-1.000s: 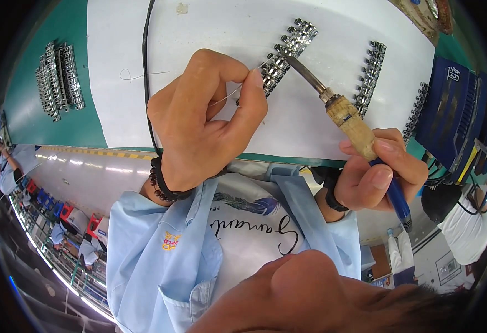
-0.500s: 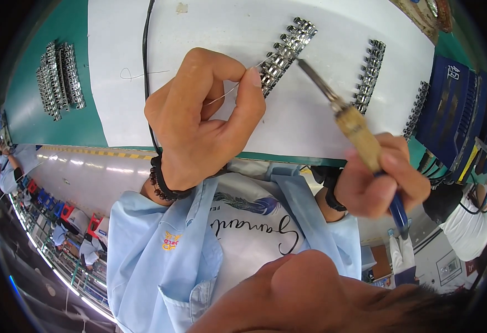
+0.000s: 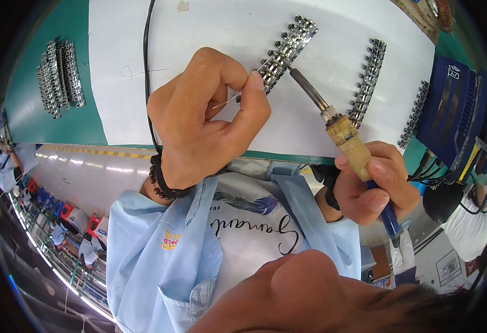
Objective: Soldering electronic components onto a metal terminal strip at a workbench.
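The left hand [image 3: 207, 119] pinches a thin solder wire [image 3: 225, 101] against the near end of a strip of metal connectors [image 3: 285, 51] on the white sheet [image 3: 332, 66], while the right hand [image 3: 374, 186] grips a soldering iron [image 3: 332, 119] with its tip touching that same strip. This looks like soldering one joint; next would seem to call for feeding wire steadily into the tip. Compared with half a second earlier, the iron has swung down onto the strip.
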Available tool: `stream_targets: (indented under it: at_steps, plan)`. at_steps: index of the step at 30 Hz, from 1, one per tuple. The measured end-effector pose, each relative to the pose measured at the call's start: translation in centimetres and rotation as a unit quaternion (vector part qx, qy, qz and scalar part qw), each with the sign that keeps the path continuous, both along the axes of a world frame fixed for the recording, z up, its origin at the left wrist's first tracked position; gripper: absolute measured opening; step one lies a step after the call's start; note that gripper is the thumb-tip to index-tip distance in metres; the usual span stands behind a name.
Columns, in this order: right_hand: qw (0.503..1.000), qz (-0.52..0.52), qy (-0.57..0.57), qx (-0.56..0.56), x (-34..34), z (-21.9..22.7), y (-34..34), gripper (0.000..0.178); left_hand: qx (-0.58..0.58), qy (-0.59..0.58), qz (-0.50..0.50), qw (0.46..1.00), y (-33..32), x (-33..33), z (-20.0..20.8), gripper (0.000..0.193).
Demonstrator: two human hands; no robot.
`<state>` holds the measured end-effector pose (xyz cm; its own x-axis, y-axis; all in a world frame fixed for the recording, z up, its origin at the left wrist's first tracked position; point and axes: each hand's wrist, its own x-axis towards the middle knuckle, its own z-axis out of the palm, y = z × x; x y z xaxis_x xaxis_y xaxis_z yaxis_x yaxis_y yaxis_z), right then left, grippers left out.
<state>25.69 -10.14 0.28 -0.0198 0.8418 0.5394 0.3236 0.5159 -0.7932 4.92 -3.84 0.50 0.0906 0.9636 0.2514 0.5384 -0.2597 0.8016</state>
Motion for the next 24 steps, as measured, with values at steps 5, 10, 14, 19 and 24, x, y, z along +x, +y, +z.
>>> stream_targets:
  at_steps: [5, 10, 14, 19, 24]
  plan:
    - [0.999, -0.015, -0.028, -0.026, -0.4, 0.2, 0.3, 0.036, -0.009, 0.008, 0.0, 1.0, 0.1, -0.1, -0.1, 0.019]
    - [0.999, -0.031, -0.019, -0.027, -0.9, 0.1, 0.4, 0.039, -0.007, 0.008, 0.001, 1.0, 0.1, 0.0, -0.1, 0.019]
    - [0.999, -0.044, -0.018, -0.022, -1.2, -0.1, 0.5, 0.038, -0.015, 0.009, -0.004, 1.0, 0.1, 0.0, -0.1, 0.018]
    - [0.999, -0.04, -0.03, -0.019, -1.1, 0.0, 0.6, 0.037, -0.027, 0.004, -0.002, 1.0, 0.2, 0.1, 0.0, 0.018]
    - [0.999, -0.034, -0.03, -0.024, -1.0, 0.1, 0.7, 0.035, -0.034, 0.004, 0.004, 0.999, 0.2, 0.1, 0.0, 0.017]
